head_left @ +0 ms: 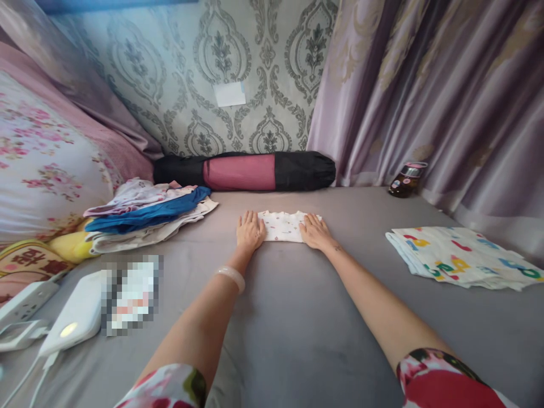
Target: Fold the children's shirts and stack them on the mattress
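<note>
A small white garment with a sparse print (283, 226) lies folded into a flat strip on the grey bed sheet (293, 317). My left hand (250, 231) rests flat on its left end, fingers stretched away from me. On the opposite end lies my right hand (315, 231), also flat, palm down with fingers extended. Both palms press on the cloth and hide its ends. Neither hand is gripping anything.
At left sits a pile of clothes (148, 212), near a white power bank (79, 311) and power strip (29, 300). A black and pink rolled bag (242, 171) lies along the wall. To the right are a folded printed cloth (463, 258) and a dark bottle (406, 180).
</note>
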### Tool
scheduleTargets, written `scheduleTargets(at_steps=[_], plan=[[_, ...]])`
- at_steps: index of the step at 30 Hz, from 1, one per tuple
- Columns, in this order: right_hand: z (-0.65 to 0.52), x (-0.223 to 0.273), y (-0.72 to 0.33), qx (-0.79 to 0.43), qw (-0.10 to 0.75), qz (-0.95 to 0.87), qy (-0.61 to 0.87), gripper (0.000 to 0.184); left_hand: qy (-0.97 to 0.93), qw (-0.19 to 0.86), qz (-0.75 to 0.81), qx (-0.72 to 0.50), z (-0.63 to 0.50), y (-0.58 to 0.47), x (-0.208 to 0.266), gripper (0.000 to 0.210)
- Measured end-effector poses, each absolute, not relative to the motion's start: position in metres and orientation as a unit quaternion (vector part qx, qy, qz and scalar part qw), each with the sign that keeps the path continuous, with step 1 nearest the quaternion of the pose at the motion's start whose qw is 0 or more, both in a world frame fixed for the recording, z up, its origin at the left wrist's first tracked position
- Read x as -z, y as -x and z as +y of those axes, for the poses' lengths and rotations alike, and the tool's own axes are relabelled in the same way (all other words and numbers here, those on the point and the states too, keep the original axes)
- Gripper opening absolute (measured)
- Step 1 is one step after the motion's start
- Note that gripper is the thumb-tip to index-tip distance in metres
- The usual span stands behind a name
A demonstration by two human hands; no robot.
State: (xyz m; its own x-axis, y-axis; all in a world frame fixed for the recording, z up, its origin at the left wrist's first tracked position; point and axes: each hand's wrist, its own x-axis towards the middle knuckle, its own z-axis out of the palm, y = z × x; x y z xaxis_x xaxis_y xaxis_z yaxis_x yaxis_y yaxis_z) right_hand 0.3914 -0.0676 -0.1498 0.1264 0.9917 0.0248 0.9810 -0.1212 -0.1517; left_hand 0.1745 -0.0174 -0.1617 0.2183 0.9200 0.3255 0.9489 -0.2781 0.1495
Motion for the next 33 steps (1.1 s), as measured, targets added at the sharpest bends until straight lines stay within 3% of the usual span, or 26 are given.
scheduleTargets(at_steps=[8,20,28,33], plan=[[-0.07,0.158,-0.399,-0.019,0.082,-0.625,0.776,0.061,0.785,-0.003,-0.608,0.117,-0.012,-0.174,0.164,0.055],[-0.071,0.159,-0.399,-0.01,0.083,-0.624,0.777,0.06,0.795,-0.071,-0.581,0.159,-0.008,-0.154,0.167,0.056],[-0.069,0.147,-0.398,-0.02,0.042,-0.632,0.773,0.061,0.827,-0.06,-0.546,0.12,-0.033,-0.122,0.162,0.056],[-0.064,0.141,-0.387,-0.001,0.062,-0.672,0.738,0.059,0.818,-0.026,-0.557,0.14,-0.036,-0.125,0.159,0.052]])
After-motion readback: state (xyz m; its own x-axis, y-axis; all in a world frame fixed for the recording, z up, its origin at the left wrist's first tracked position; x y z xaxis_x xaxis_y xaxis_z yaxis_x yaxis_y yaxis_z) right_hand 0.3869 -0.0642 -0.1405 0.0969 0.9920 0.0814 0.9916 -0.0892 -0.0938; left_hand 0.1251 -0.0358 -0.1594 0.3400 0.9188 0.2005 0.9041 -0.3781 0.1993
